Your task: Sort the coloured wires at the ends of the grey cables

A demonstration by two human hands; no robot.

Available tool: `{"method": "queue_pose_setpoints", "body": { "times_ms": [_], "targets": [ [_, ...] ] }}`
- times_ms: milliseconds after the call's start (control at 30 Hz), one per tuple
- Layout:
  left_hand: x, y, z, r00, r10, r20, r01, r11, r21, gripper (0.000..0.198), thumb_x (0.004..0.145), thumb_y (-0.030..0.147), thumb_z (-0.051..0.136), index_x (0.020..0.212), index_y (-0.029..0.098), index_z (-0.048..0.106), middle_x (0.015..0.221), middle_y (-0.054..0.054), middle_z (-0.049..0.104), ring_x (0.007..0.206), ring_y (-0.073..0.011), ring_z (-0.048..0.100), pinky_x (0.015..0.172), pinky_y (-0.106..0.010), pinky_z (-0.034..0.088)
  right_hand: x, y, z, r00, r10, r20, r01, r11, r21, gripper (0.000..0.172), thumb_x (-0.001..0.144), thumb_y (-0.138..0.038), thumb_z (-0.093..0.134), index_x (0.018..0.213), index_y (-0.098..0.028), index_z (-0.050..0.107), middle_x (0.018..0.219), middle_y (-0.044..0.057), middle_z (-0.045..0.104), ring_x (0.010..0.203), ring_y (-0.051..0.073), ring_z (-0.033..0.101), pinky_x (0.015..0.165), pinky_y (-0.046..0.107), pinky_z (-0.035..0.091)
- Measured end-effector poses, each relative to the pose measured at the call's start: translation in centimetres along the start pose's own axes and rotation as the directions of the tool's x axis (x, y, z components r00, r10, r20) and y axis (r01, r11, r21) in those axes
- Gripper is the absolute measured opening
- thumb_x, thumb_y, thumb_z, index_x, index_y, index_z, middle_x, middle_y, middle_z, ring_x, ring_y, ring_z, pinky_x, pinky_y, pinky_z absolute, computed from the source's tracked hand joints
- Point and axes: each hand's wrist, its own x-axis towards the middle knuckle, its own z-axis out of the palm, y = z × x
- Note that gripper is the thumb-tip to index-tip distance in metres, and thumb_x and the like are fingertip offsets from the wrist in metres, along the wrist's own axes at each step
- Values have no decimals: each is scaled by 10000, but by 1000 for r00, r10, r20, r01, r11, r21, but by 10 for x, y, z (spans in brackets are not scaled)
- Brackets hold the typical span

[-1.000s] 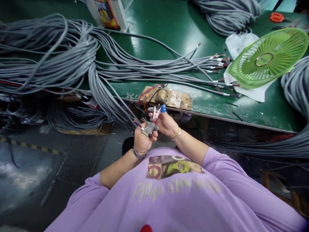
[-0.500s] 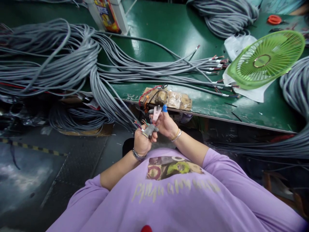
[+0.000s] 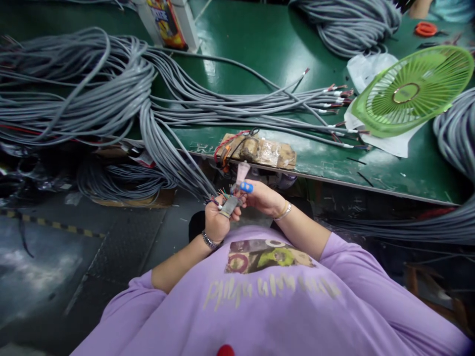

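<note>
Close in front of my body, my left hand [image 3: 217,221] is closed around the ends of several grey cables [image 3: 198,180], with thin coloured wires [image 3: 222,194] fanning out above the fingers. A grey piece [image 3: 230,205] lies over its thumb side; whether it is a wrap on the thumb I cannot tell. From the right, my right hand [image 3: 265,198] pinches at the wire ends, its fingertips almost touching the left hand's. It wears a blue cover [image 3: 246,187] on one digit, and a pale pinkish piece [image 3: 243,170] sticks up beside it. The pinched tips are too small to make out.
Grey cable bundles [image 3: 111,94] spread over the green bench [image 3: 252,39], their stripped ends pointing right. A cardboard-backed block [image 3: 270,151] sits at the bench edge. At the right are a green fan [image 3: 404,94], red-handled scissors [image 3: 425,28] and another cable coil [image 3: 456,123].
My right hand has turned and shifted slightly right, its blue-covered digit coming down toward the wires. The left hand keeps its hold, nearly in place.
</note>
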Motion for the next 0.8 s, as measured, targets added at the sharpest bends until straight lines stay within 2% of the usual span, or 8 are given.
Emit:
{"method": "queue_pose_setpoints", "body": {
  "times_ms": [100, 300, 400, 467, 600, 667, 733, 800],
  "targets": [
    [0, -2, -2, 1000, 8, 29, -10, 998, 59, 325, 785, 450, 685, 641, 168, 614, 532, -4, 642, 385, -81, 538, 383, -175, 409, -4, 0, 2, 998, -41, -45, 37, 996, -86, 393, 590, -395, 876, 723, -142, 606, 562, -47, 544, 496, 59, 468, 489, 184, 397],
    [1, 11, -1, 981, -98, 166, 66, 979, 192, 290, 766, 402, 710, 630, 155, 643, 478, -16, 619, 368, -91, 530, 389, -185, 422, -9, -5, 6, 989, -125, -76, 107, 974, -201, 370, 552, -386, 883, 695, -128, 660, 597, -8, 621, 517, 73, 500, 507, 206, 384],
    [0, 12, -1, 979, -123, 162, 93, 978, 186, 314, 767, 418, 703, 606, 157, 634, 468, -20, 615, 357, -92, 524, 377, -185, 409, -10, -2, 6, 986, -142, -87, 118, 966, -230, 327, 574, -370, 868, 687, -130, 676, 594, -3, 627, 518, 76, 494, 502, 209, 372],
    [0, 8, -2, 988, -99, 117, 84, 989, 126, 334, 772, 441, 692, 602, 160, 629, 488, -25, 629, 360, -91, 530, 373, -185, 405, -9, 2, 3, 982, -137, -130, 112, 976, -185, 310, 579, -350, 859, 681, -129, 667, 597, -3, 625, 521, 75, 497, 498, 204, 368],
    [-2, 4, -2, 998, -51, 45, 53, 998, -32, 313, 749, 460, 698, 668, 160, 661, 524, -24, 652, 366, -93, 537, 363, -189, 398, -2, 6, -5, 961, -77, -267, 92, 995, 42, 294, 574, -295, 842, 669, -147, 606, 555, -47, 558, 483, 51, 433, 472, 180, 354],
    [-2, 7, 0, 999, -39, 28, 42, 995, -86, 302, 737, 454, 707, 686, 158, 668, 521, -19, 648, 367, -91, 534, 358, -187, 390, 3, 3, -8, 948, -26, -317, 77, 986, 149, 301, 630, -356, 818, 699, -159, 601, 580, -48, 565, 490, 54, 442, 486, 182, 391],
    [1, 12, 4, 999, -37, 7, 38, 992, -120, 310, 722, 460, 710, 677, 158, 658, 506, -12, 634, 360, -88, 521, 350, -187, 379, 7, -3, -8, 958, 28, -284, 34, 977, 210, 350, 736, -497, 735, 757, -164, 626, 657, -15, 615, 538, 74, 502, 522, 199, 440],
    [5, 17, 9, 999, -41, -4, 40, 990, -138, 331, 709, 475, 711, 650, 159, 634, 490, -6, 618, 347, -81, 502, 340, -184, 361, 11, -8, -6, 979, 44, -200, 0, 976, 216, 451, 810, -612, 622, 822, -162, 658, 716, 13, 639, 584, 91, 539, 543, 211, 462]
  ]
}}
